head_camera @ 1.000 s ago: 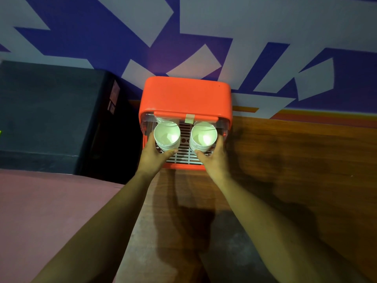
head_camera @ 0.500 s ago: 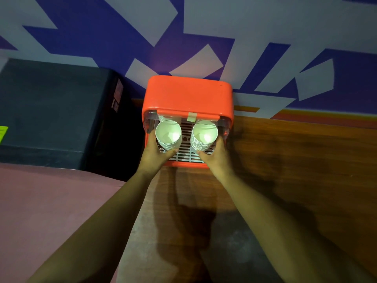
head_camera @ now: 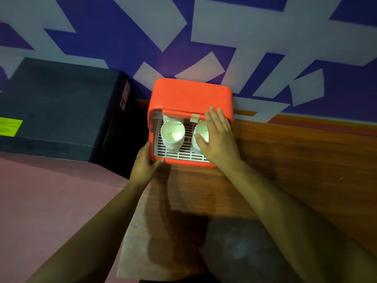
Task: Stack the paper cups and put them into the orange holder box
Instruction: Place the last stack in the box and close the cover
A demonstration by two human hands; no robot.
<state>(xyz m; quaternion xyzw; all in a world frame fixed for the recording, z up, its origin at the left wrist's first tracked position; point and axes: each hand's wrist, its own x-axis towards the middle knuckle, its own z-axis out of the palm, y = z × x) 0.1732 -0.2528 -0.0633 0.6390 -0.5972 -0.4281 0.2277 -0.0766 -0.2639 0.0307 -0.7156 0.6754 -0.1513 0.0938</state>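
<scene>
Your left hand (head_camera: 145,164) grips the front corner of the orange box (head_camera: 189,94), probably to steady it; your right hand (head_camera: 218,137), fingers straight together, lies over the right cup stack (head_camera: 200,127).

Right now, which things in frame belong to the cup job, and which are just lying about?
Job: orange holder box; left cup stack and right cup stack inside it; left hand gripping the box's front-left corner; right hand, fingers straight, partly covering the right cup stack.

Lying about: black case with green label; wooden table; patterned wall.
</scene>
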